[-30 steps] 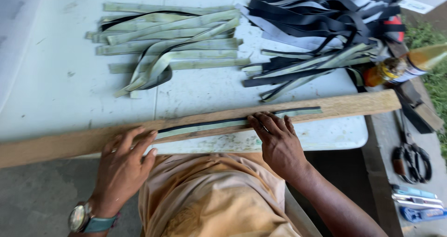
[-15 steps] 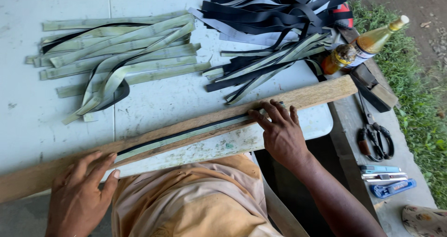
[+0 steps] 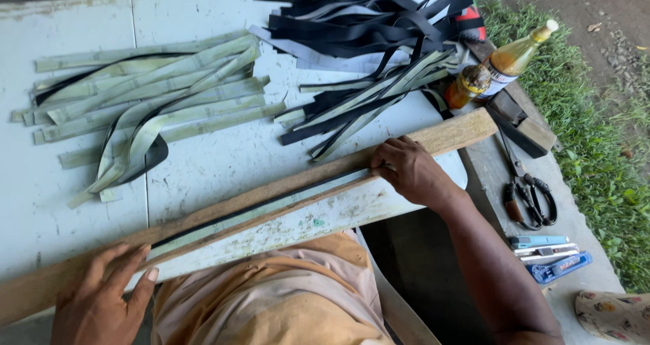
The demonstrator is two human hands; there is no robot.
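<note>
Left hand [image 3: 101, 297] slid leftward, scuffed white table [image 3: 223, 162], grass [image 3: 596, 135]

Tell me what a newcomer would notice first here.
First, the long wooden plank lying slantwise across the near edge of the white table, with a pale strip laid along it and pinned at its ends by the left hand and right hand. Next, the heaps behind it: pale green strips on the left, black strips at the far right. An amber bottle and scissors lie to the right.
</note>
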